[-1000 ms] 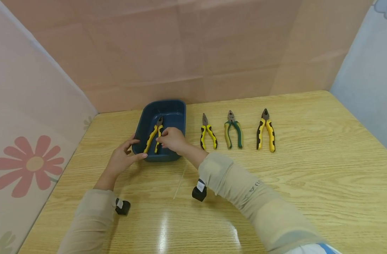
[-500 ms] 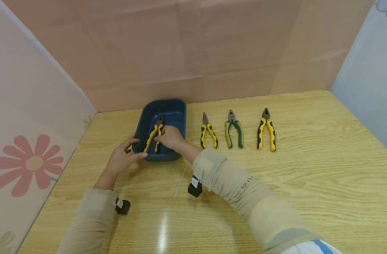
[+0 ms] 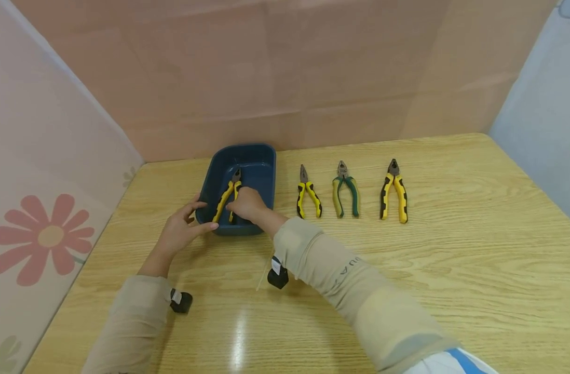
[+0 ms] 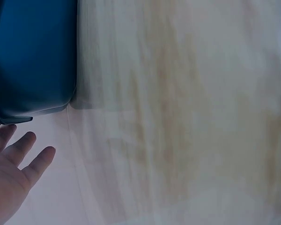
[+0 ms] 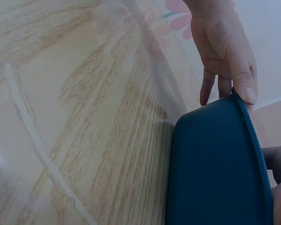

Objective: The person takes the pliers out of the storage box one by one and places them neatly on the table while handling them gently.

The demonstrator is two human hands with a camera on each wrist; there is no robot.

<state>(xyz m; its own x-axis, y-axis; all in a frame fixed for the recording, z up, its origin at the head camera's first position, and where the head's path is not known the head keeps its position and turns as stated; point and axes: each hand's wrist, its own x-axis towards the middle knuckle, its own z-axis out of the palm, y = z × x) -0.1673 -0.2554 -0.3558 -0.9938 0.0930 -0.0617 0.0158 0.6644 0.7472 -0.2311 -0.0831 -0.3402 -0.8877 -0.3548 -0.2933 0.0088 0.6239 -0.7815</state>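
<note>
A deep blue plastic basin (image 3: 238, 230) stands against the back wall, left of middle. Yellow-and-black pliers (image 3: 225, 200) lie in it, head toward the back and handles spread. My left hand (image 3: 179, 234) holds the basin's front left corner, its thumb over the rim (image 5: 246, 93) and its fingers outside. Reaching over the right side, my right hand (image 3: 248, 202) has its fingers curled at the pliers' right handle; the fingertips are partly hidden. In the left wrist view several fingers of the left hand (image 4: 14, 164) are spread beside the basin wall (image 4: 35, 61).
Three pliers lie in a row right of the basin: yellow-and-black long-nose pliers (image 3: 312, 196), green-handled pliers (image 3: 354, 196) and larger yellow-and-black pliers (image 3: 401, 200). A thin pale strip (image 3: 262, 278) lies on the wood-grain table (image 3: 453, 249). Patterned wall sheets (image 3: 51, 236) enclose the sides and back.
My right hand has shifted slightly left within the basin, and its forearm has swung left. The pliers inside, the basin and my left hand stay in place.
</note>
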